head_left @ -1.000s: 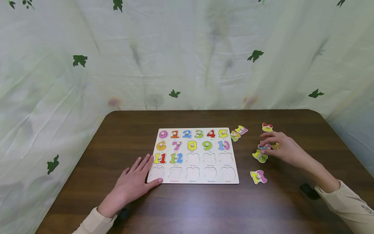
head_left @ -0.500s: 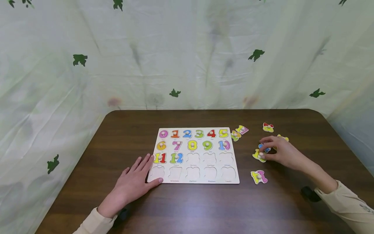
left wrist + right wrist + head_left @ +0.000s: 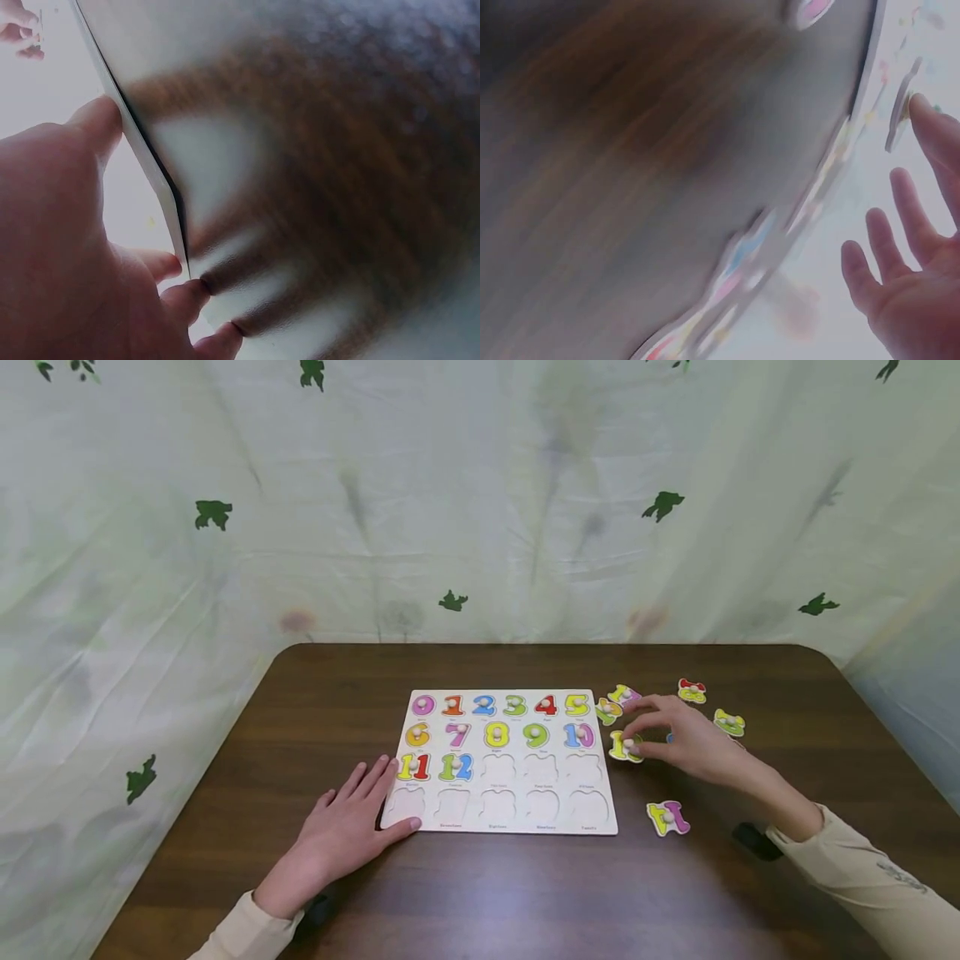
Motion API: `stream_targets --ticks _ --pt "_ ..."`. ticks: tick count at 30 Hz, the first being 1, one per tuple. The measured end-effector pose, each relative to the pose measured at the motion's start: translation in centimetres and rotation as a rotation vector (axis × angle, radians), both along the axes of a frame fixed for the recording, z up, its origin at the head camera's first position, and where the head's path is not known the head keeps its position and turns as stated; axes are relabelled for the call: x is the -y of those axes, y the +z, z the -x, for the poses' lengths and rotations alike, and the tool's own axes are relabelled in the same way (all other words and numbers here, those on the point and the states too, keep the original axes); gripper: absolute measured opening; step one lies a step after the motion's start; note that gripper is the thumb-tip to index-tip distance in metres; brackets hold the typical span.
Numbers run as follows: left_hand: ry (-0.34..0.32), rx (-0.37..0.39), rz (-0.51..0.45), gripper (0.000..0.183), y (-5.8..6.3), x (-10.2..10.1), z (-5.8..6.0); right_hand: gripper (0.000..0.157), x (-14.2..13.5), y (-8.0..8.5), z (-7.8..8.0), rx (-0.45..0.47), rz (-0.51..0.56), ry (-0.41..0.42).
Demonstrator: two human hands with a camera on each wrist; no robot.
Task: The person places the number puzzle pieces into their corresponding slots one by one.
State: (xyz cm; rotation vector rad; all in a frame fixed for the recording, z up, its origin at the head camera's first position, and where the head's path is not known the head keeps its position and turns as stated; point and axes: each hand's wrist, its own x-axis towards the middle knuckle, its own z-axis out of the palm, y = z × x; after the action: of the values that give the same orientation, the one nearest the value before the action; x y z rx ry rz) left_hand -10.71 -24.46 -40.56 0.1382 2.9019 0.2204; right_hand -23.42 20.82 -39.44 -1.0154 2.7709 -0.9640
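Note:
A white number puzzle board (image 3: 476,783) lies on the table, pieces 0 to 12 seated in its upper rows and bare recesses below. My left hand (image 3: 337,839) rests along the board's left edge, fingers extended; the left wrist view shows its thumb and fingertips at that edge. Just off the board's right side, my right hand (image 3: 697,743) pinches a yellow-and-green number puzzle piece (image 3: 620,748) between thumb and fingers. In the right wrist view this puzzle piece (image 3: 900,112) is raised at the fingertips, its other fingers apart.
Two number pieces (image 3: 609,711) lie against the board's upper right edge. A red-and-yellow piece (image 3: 692,691) and a green-and-yellow one (image 3: 729,722) sit farther right. Nearer the front is a yellow-and-purple piece (image 3: 667,817). Under the right hand, other pieces are mostly hidden.
My right hand reached the yellow-and-green puzzle piece, took hold of it and carried it left toward the board. The left hand has stayed on the board's edge.

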Motion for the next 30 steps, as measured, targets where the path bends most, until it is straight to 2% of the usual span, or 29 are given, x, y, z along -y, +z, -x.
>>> stream_targets --ticks 6,17,24,30 --pt "-0.004 0.001 -0.009 0.101 0.2 -0.1 -0.1 0.020 3.3 0.0 0.4 0.025 0.008 0.063" --pt "-0.003 -0.013 -0.021 0.098 0.4 0.0 -0.3 0.013 9.9 -0.2 1.1 0.038 0.008 0.235" --pt "0.004 -0.008 -0.019 0.099 0.4 -0.1 -0.2 0.013 13.4 -0.4 1.6 0.077 -0.025 0.279" --pt "0.008 -0.003 -0.014 0.099 0.4 -0.1 -0.2 0.012 15.5 -0.6 1.8 0.071 -0.057 0.329"
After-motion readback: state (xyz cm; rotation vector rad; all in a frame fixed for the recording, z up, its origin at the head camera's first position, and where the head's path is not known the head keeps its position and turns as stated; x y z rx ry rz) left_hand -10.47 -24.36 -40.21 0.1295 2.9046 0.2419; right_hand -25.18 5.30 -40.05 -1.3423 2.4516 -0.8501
